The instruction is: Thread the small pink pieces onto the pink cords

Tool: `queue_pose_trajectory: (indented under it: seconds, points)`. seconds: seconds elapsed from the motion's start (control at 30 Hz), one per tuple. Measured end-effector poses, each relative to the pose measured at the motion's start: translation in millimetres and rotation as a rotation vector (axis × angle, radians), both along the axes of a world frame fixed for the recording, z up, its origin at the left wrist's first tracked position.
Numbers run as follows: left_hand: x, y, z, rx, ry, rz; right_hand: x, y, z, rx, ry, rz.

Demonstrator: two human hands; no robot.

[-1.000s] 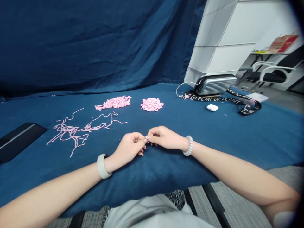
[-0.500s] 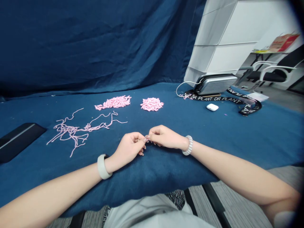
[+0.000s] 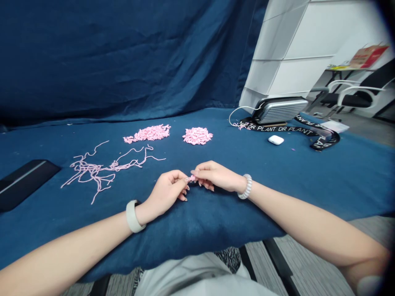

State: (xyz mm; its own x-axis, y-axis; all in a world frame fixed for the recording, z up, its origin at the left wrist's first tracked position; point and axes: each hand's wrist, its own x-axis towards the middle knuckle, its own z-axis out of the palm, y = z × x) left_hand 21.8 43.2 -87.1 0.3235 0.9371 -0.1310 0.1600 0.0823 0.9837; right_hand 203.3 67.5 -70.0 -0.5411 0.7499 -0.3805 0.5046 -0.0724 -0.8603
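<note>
My left hand and my right hand meet fingertip to fingertip just above the blue cloth near its front edge. Both pinch one small pink knotted piece between them. The left wrist carries a pale band, the right wrist a white coiled hair tie. A tangle of loose pink strings lies to the left of my hands. Two heaps of small pink pieces sit farther back, the left heap and the right heap.
A black flat case lies at the left edge. At the back right stand a silver ribbed case with a white cable, a black printed lanyard and a white earbud case. Beyond are white drawers and an office chair.
My right hand has flattened a little and its fingers stretched toward the left hand. The small pink piece now shows between the fingertips. The left hand barely moved.
</note>
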Motion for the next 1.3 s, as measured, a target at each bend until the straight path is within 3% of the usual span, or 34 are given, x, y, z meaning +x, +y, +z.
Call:
queue_pose_trajectory:
  seconds: [0.3, 0.73, 0.83, 0.97, 1.03, 1.2, 1.3]
  points:
    - [3.7, 0.3, 4.9, 0.011, 0.001, -0.008, -0.8, -3.9, 2.0, 0.023, 0.014, -0.021]
    - [0.9, -0.9, 0.3, 0.036, -0.009, 0.013, -2.8, -1.8, -4.7, 0.077, 0.009, -0.016]
    - [1.4, -1.7, 1.5, 0.023, -0.021, 0.013, -1.2, 3.8, -6.7, 0.201, -0.006, -0.099]
    - [0.8, -2.9, 2.6, 0.018, -0.011, -0.025, 9.1, 29.8, -14.5, 0.668, -0.052, -0.416]
    - [0.1, -3.3, 2.4, 0.026, -0.003, -0.068, 16.2, 51.7, -20.2, 0.775, -0.106, -0.533]
    - [-1.7, -4.4, 2.3, 0.052, -0.003, -0.106, 27.5, 110.0, -31.6, 0.754, -0.301, -0.641]
    - [-1.9, -5.1, 3.0, 0.049, -0.008, -0.106, 27.3, 130.4, -35.2, 0.742, -0.328, -0.640]
